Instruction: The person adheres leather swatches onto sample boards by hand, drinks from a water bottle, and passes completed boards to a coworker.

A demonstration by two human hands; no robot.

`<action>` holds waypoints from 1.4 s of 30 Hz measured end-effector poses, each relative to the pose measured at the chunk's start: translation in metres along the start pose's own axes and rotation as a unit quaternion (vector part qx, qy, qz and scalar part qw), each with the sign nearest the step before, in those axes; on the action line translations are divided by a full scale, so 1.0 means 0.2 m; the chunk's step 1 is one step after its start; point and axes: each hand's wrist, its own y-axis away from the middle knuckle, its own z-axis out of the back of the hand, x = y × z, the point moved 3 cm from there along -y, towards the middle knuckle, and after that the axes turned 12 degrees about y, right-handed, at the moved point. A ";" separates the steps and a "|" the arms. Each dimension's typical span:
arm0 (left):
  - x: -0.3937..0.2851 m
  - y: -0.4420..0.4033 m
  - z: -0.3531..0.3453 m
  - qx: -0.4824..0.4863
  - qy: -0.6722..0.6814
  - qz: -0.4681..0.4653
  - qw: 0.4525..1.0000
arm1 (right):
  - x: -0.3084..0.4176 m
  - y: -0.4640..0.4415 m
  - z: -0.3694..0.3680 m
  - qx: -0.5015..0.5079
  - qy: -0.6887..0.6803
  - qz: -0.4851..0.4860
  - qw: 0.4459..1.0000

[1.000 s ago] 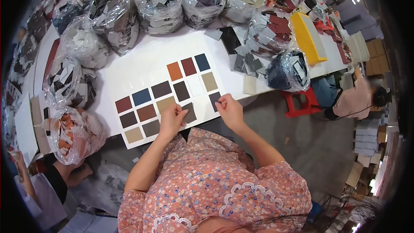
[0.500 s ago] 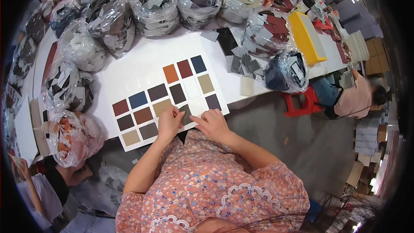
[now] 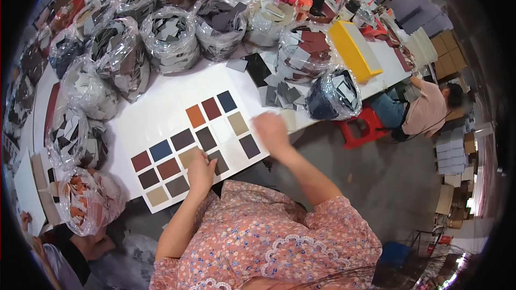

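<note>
A white board [image 3: 231, 172] lies at the table's front edge, bearing rows of coloured swatches, among them orange [image 3: 195, 116], dark red [image 3: 211, 108] and navy [image 3: 227, 101]. My left hand [image 3: 201, 171] rests on it, fingers bent together beside a dark grey swatch [image 3: 220, 163]; whether it grips anything is hidden. To the right, my right hand [image 3: 272, 130] is blurred over the board's right edge, near a beige swatch [image 3: 238, 123] and a dark purple swatch [image 3: 249, 146]. What its fingers do is smeared by motion.
Clear plastic bags of swatches [image 3: 170, 37] ring the table's back and left. Loose grey pieces [image 3: 282, 94] lie near a dark blue bag [image 3: 333, 95]. Beyond stand a yellow box [image 3: 352, 51] and a red stool [image 3: 363, 129]. A person [image 3: 424, 107] sits at the right.
My right hand has left the grey swatch beside my left hand and moved right and up, beyond the board's right edge. The view has shifted, so the bags appear lower.
</note>
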 end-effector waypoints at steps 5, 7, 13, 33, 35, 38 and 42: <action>-0.05 0.06 0.04 -0.009 0.029 -0.011 0.999 | -0.55 -0.19 0.12 0.011 0.189 -0.050 0.981; -0.04 0.08 0.07 0.002 0.081 -0.027 0.996 | -0.63 -0.20 0.10 0.022 0.229 0.031 0.973; 0.00 0.20 0.09 -0.036 0.006 -0.235 0.971 | -0.63 -0.24 0.16 0.067 0.249 0.098 0.961; 0.00 0.26 0.03 0.077 -0.230 -0.444 0.863 | 0.26 0.12 -0.06 0.289 -0.248 -0.111 0.918; 0.00 0.25 0.02 0.079 -0.234 -0.441 0.863 | 0.25 0.12 -0.07 0.278 -0.248 -0.117 0.921; -0.01 0.24 0.01 0.077 -0.242 -0.442 0.861 | 0.26 0.12 -0.06 0.271 -0.233 -0.107 0.928; -0.03 0.25 0.00 0.057 -0.265 -0.445 0.854 | 0.27 0.12 -0.06 0.246 -0.230 -0.097 0.937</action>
